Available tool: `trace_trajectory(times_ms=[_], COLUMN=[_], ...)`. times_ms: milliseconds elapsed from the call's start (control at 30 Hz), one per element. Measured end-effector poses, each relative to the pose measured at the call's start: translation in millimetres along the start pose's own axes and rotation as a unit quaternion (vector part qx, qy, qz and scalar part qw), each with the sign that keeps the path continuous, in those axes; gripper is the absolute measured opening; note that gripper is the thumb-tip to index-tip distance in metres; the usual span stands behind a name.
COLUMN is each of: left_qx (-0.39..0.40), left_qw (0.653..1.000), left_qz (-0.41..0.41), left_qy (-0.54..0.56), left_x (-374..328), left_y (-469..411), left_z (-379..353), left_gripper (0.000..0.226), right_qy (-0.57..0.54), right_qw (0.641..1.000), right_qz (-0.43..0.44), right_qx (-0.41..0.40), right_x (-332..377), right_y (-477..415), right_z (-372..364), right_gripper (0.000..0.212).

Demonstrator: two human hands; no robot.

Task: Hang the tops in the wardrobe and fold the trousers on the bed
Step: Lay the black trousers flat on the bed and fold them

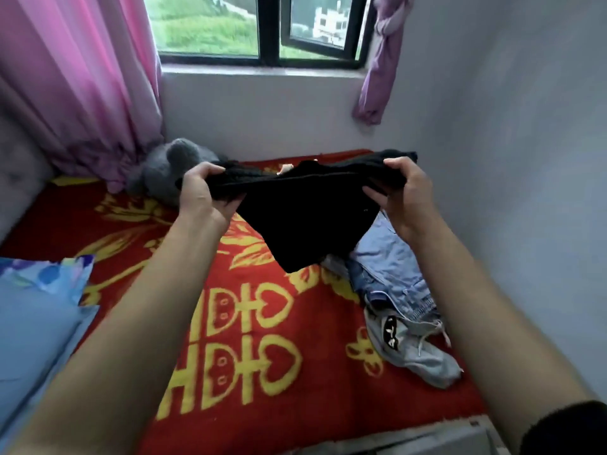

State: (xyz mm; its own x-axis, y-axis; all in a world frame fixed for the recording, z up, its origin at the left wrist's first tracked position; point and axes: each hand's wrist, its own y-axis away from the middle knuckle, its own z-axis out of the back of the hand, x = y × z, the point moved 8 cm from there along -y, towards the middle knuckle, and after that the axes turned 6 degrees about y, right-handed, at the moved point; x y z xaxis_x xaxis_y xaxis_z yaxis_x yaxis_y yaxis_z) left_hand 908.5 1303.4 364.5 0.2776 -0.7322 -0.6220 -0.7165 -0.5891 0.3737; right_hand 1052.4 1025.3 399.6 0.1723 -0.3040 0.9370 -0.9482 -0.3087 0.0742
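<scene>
- The bed (131, 231) with its red and yellow blanket has plenty of bare room in the middle, right under your arms. I'd lay things flat there instead of working in mid-air.
- The blue pillow (36, 316) sits at the left edge and a grey plush toy (170, 172) is up by the pink curtain (75, 87). Both are well clear of your working patch, so no need to shift them.
- The other clothes are bunched along the wall side on your right: blue jeans (387, 267) with a pale grey top (414, 353) just below them, touching. Keep the black piece from flopping onto that heap or you'll end up sorting it twice.
- The black garment (308, 218) is up off the bed, stretched between your hands with a point of it hanging down in the middle. It's too bunched to tell top from trousers, so give it a shake first. If it's trousers, find the waistband, match the legs, then lower it flat.
- Your left hand (200, 195) is closed on the garment's left edge, fingers wrapped over the top.
- Your right hand (407, 195) is pinching the right edge, thumb underneath. Hold the corners rather than a fistful so the cloth drops straight.
</scene>
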Motion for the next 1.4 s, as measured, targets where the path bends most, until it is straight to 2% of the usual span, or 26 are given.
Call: trace_trajectory(times_ms=[100,167,367,433,500,567,700,800,900,1033,1167,1300,1400], left_qx=[0.062,0.053,0.028,-0.001,-0.061,-0.139,-0.244,-0.267,-0.258,-0.187,-0.041,0.105,0.172], left_qw=[0.996,0.995,0.985,0.985,0.988,0.986,0.963,0.941,0.939,0.974,0.997,0.975,0.951], left_qz=[-0.034,-0.060,-0.160,-0.167,-0.139,-0.085,0.041,0.137,0.150,0.043,-0.060,-0.166,-0.215], left_qy=[0.050,0.056,0.063,0.050,0.009,-0.038,-0.108,-0.156,-0.169,-0.119,0.013,0.100,0.139], left_x=[-37.4,-51.2,-80.4,-75.8,-54.1,-19.0,49.5,81.7,78.9,23.4,-64.0,-164.1,-204.2], left_y=[23.5,34.6,36.1,28.4,10.5,-13.3,-50.2,-63.2,-77.0,-105.4,-106.1,-66.2,-30.3], left_z=[-38.6,-51.0,-60.8,-57.5,-37.8,-0.6,75.6,109.7,98.1,20.4,-97.0,-201.4,-239.5], left_gripper=[0.017,0.023,0.020,0.015,0.016,0.025,0.041,0.043,0.038,0.039,0.027,0.036,0.037], right_qy=[-0.036,-0.051,-0.138,-0.143,-0.095,-0.026,0.012,0.041,0.084,0.068,0.037,-0.011,-0.038], right_qw=[0.997,0.996,0.981,0.982,0.993,0.992,0.952,0.932,0.928,0.952,0.990,0.991,0.981], right_qz=[0.043,0.052,0.068,0.049,-0.015,-0.120,-0.303,-0.358,-0.364,-0.300,-0.121,0.065,0.153], right_qx=[0.044,0.051,0.120,0.112,0.062,0.012,-0.038,-0.047,-0.022,0.009,0.066,0.115,0.117], right_x=[47.0,63.8,75.6,66.3,37.4,-10.8,-105.5,-146.7,-148.4,-94.5,27.6,153.3,202.9], right_y=[10.7,16.5,18.7,8.1,-6.2,-17.2,-28.2,-42.9,-68.2,-122.1,-170.8,-167.2,-142.7], right_z=[-28.0,-36.5,-45.6,-42.8,-32.0,-14.7,21.1,39.5,38.9,5.2,-58.4,-101.9,-109.6], right_gripper=[0.013,0.015,0.019,0.015,0.011,0.013,0.026,0.018,0.017,0.024,0.014,0.015,0.012])
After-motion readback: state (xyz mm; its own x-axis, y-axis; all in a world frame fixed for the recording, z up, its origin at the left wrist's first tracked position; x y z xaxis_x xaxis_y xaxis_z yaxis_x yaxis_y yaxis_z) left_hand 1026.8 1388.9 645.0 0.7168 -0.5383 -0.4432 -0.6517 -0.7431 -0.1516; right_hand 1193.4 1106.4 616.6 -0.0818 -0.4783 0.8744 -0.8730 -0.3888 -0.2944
